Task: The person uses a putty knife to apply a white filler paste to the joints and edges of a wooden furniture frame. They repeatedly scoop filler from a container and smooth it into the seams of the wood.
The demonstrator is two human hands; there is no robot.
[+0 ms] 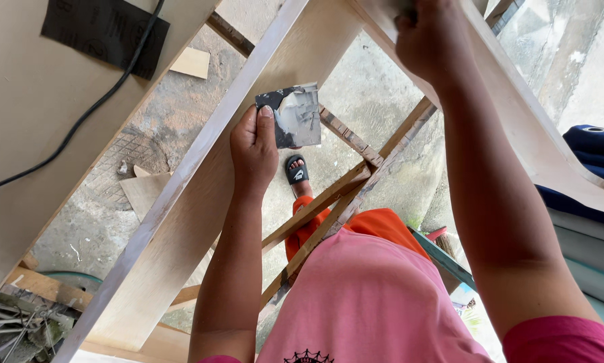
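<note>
Concrete floor (376, 101) fills the background, littered with wood offcuts, and I look down through an unfinished pale wooden frame (201, 202) that stands over it. Nearest me, my left hand (253, 149) is closed around a folded piece of worn grey sandpaper (295, 114), pinched by thumb and fingers against the frame's long slanted board; that board runs from lower left up to upper right, so the paper lies along its inner edge. My right hand (426, 37) sits farther up, gripping the opposite board (537, 134) near the top edge. Between the boards, thin cross slats (345, 195) cross below. Farther off, a black cable (80, 121) trails over a panel at left.
</note>
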